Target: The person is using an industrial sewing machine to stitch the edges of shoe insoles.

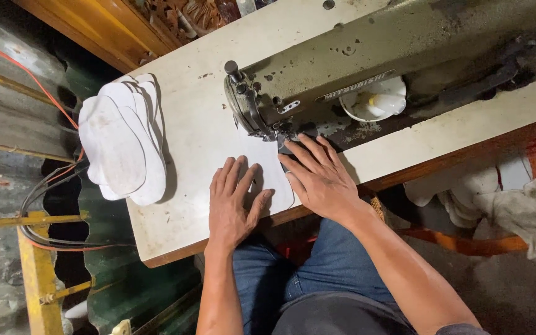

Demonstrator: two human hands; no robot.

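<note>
My left hand (234, 198) lies flat, fingers spread, on a white sole-shaped fabric piece (268, 164) on the sewing table (187, 130). My right hand (317, 177) presses flat on the same piece beside it, fingertips right at the needle foot of an old grey-green sewing machine (342, 74). Neither hand grips anything; both hold the fabric down. The needle area is partly hidden by my right fingers.
A stack of several white sole-shaped cutouts (122, 146) sits at the table's left end, overhanging the edge. A white thread cone (376, 102) lies under the machine arm. Cables (51, 205) and a yellow metal frame (32, 273) stand left; rags (528, 211) lie right.
</note>
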